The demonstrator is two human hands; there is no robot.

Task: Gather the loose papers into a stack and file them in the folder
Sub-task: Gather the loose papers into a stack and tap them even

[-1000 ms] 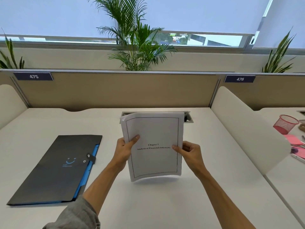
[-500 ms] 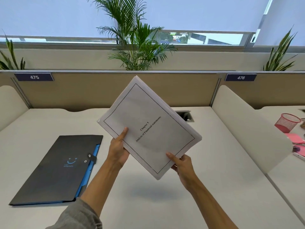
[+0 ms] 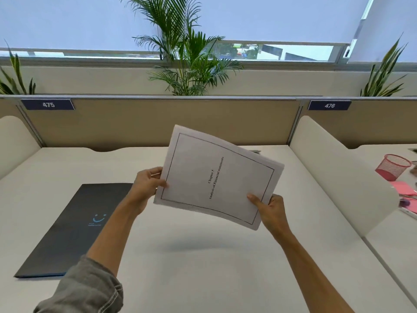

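A stack of white papers [image 3: 216, 175] with a thin black border and sideways printed text hangs in the air above the middle of the desk, turned to landscape and tilted down to the right. My left hand [image 3: 147, 185] grips its left edge, thumb on the front. My right hand [image 3: 270, 210] pinches the lower right corner. A dark folder [image 3: 74, 227] with a blue smiley mark lies shut and flat on the desk at the left, partly behind my left forearm.
The white desk [image 3: 203, 267] is walled by a tan partition [image 3: 158, 123] at the back and a white divider [image 3: 338, 175] on the right. Beyond the divider stand a pink mesh cup [image 3: 392, 166] and pink papers [image 3: 404, 188].
The stack has been turned from upright portrait through a diagonal to nearly landscape. My left hand went to the left edge, my right hand to the lower right corner.
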